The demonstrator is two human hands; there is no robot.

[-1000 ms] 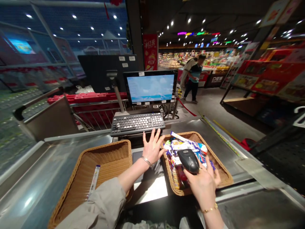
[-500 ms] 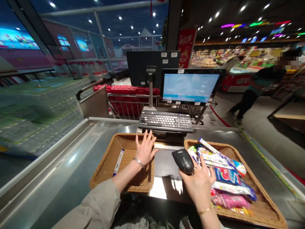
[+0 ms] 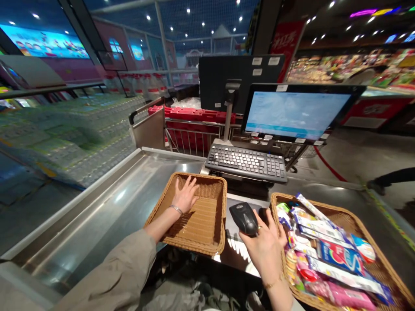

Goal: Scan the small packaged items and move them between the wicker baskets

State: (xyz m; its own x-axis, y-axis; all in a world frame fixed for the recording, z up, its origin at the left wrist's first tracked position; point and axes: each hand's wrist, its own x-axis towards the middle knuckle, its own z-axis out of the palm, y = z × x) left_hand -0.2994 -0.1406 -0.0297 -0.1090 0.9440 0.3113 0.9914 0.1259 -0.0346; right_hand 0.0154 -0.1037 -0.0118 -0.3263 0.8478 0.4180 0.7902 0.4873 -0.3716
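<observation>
My left hand (image 3: 185,194) is over the far left part of a brown wicker basket (image 3: 224,216), its fingers spread and no item visible in them. The basket's bare woven bottom shows beside the hand; whatever lies under the hand and forearm is hidden. In my right hand (image 3: 264,242) is a black barcode scanner (image 3: 244,218), its head tilted up toward the left. Just right of that hand stands a second wicker basket (image 3: 348,211), filled with snack packets, among them a blue-and-red packet (image 3: 340,255), a pink package (image 3: 350,296) and long white-and-purple sticks (image 3: 313,207).
A black keyboard (image 3: 246,162) and a lit monitor (image 3: 296,112) stand beyond the baskets, with a second screen (image 3: 240,82) seen from behind. The metal counter (image 3: 106,207) has a raised left edge. Behind it is a cart with red crates (image 3: 194,114).
My view has turned left. My left hand has moved from the left basket's right side to its left side, and the slim white-and-purple stick there no longer shows. The scanner stays in my right hand.
</observation>
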